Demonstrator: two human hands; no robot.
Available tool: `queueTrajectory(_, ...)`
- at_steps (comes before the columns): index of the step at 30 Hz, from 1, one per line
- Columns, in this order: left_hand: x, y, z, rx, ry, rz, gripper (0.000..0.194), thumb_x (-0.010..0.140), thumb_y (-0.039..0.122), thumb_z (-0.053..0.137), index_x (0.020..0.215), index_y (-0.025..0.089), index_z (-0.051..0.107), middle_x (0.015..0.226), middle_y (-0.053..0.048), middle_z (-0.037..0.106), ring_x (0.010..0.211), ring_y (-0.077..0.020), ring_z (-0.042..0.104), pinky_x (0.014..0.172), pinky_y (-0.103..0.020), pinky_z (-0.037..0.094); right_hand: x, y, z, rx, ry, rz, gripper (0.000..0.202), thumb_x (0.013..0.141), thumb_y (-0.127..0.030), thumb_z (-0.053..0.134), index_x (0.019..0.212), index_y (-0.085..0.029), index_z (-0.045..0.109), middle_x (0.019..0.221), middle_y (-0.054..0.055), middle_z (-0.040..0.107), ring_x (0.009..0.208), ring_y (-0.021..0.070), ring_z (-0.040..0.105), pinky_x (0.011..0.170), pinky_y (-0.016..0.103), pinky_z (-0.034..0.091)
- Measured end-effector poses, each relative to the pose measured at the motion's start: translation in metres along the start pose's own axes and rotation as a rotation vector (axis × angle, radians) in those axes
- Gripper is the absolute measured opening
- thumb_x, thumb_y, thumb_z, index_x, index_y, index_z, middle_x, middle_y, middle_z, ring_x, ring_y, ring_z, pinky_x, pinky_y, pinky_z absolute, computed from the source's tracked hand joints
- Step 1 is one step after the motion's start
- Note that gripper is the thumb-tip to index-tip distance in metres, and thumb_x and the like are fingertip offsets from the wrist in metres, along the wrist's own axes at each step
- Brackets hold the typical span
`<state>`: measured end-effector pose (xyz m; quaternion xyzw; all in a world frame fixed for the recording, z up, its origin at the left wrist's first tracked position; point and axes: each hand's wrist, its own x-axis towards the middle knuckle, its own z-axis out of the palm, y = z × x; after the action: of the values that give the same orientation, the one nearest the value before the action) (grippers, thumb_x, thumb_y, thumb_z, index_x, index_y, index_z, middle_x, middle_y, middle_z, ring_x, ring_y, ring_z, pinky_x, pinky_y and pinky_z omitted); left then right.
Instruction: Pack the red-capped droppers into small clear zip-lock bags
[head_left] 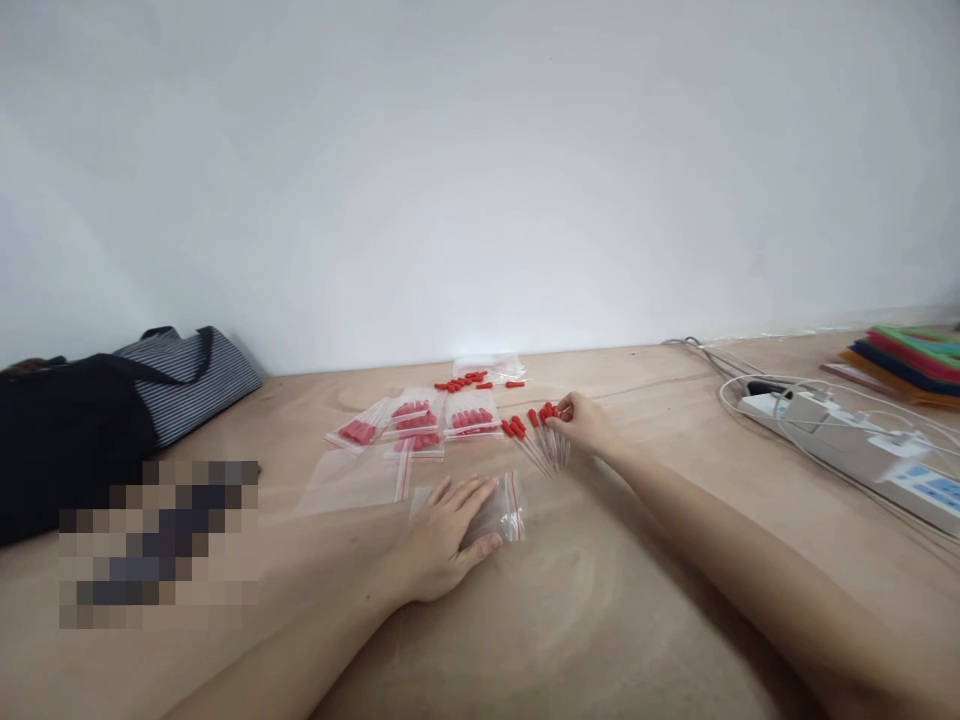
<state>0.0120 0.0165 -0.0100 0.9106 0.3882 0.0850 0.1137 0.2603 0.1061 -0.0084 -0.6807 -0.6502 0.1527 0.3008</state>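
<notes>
My left hand (456, 535) lies flat with fingers stretched over a clear zip-lock bag (514, 510) with a red seal line, partly covering it. To its upper right, my right hand (583, 424) pinches at the red bulb end of a dropper (555, 428), within a fanned group of droppers with clear, thin stems. The fingertips hide which bulbs they touch. Beside that group lie a few more droppers (517, 430). Another clear zip-lock bag (352, 480) rests flat to the left of my left hand.
Several bags of red bulbs (416, 420) lie mid-table. Loose red bulbs (461, 382) and a clear bag (491, 367) are near the wall. A black bag (67, 430) stands left; a corded power strip (862, 440) and coloured sheets (911, 365) lie right. One left-side object is pixelated.
</notes>
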Motion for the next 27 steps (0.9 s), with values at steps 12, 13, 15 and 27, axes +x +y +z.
queueTrajectory(12, -0.001, 0.002, 0.001, 0.015, -0.011, -0.004, 0.055, 0.089, 0.047, 0.033, 0.134, 0.018, 0.022, 0.138, -0.009, 0.031, 0.126, -0.022, 0.025, 0.105, -0.046, 0.015, 0.042, -0.01, 0.017, -0.09, -0.051, 0.191, 0.02, 0.057, -0.027, 0.066, 0.047, -0.017, 0.052, 0.056, 0.009, 0.058, 0.059, 0.0204, 0.059, 0.044, 0.024, 0.035)
queueTrajectory(13, -0.001, 0.002, 0.001, 0.013, -0.012, -0.004, 0.055, 0.089, 0.047, 0.033, 0.134, 0.018, 0.023, 0.138, -0.008, 0.031, 0.126, -0.0222, 0.025, 0.105, -0.046, 0.015, 0.042, -0.009, 0.017, -0.08, -0.05, 0.194, 0.019, 0.057, -0.025, 0.065, 0.046, -0.017, 0.052, 0.055, 0.009, 0.058, 0.059, 0.0202, 0.059, 0.045, 0.024, 0.035)
queueTrajectory(15, -0.001, 0.002, 0.0, 0.009, -0.013, -0.004, 0.054, 0.089, 0.046, 0.034, 0.134, 0.019, 0.023, 0.138, -0.008, 0.032, 0.126, -0.0226, 0.025, 0.105, -0.046, 0.015, 0.043, -0.008, 0.016, -0.049, -0.042, 0.198, 0.017, 0.057, -0.021, 0.063, 0.046, -0.017, 0.052, 0.054, 0.009, 0.059, 0.061, 0.0204, 0.059, 0.046, 0.024, 0.036)
queueTrajectory(27, -0.001, 0.001, 0.0, 0.021, -0.003, 0.0, 0.054, 0.089, 0.046, 0.033, 0.135, 0.019, 0.022, 0.138, -0.008, 0.031, 0.126, -0.0215, 0.025, 0.105, -0.045, 0.014, -0.022, 0.0, -0.02, 0.612, 0.036, 0.116, 0.02, 0.075, -0.036, 0.053, 0.073, -0.016, 0.051, 0.063, 0.005, 0.063, 0.053, 0.0117, 0.059, 0.051, 0.023, 0.048)
